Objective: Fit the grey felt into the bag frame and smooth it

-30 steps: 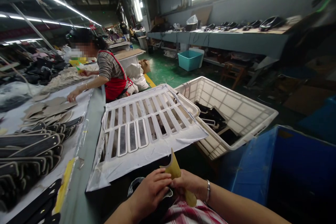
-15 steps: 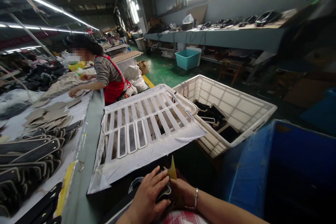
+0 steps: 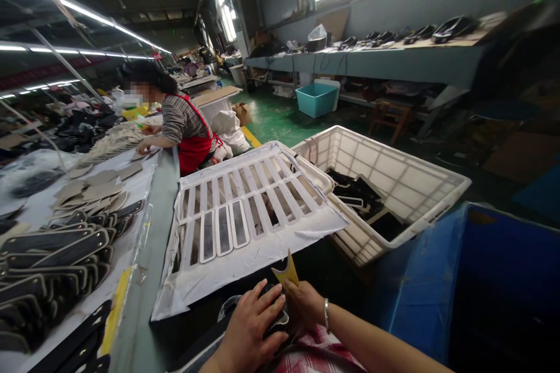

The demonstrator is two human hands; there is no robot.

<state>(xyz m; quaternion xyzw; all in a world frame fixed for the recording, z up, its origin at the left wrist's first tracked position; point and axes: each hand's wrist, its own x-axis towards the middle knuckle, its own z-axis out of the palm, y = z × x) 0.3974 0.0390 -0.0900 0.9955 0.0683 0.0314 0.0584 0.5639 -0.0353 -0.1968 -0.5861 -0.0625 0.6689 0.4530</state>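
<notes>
In my lap, my left hand (image 3: pixel 252 325) curves over a black piece with a pale edge (image 3: pixel 280 319), thumb and fingers around it. Much of this piece is hidden under the hand. My right hand (image 3: pixel 307 303), with a bracelet at the wrist, grips a yellow flat tool (image 3: pixel 287 273) whose notched, pointed end sticks up. The tool stands just right of my left fingertips. Beyond my hands is a white slotted rack (image 3: pixel 245 257), and three dark strips with white borders (image 3: pixel 224 228) lie side by side on it.
A white basket (image 3: pixel 406 169) with black pieces inside stands to the right, beside a blue bin (image 3: pixel 420 280). Stacked black straps (image 3: pixel 56 271) and grey pieces (image 3: pixel 87 186) cover the left table (image 3: pixel 137 285). A person in a red apron (image 3: pixel 192 148) works there.
My right hand has lifted slightly and the yellow tool has come away from the black piece. My left hand keeps its hold. The view has shifted a little.
</notes>
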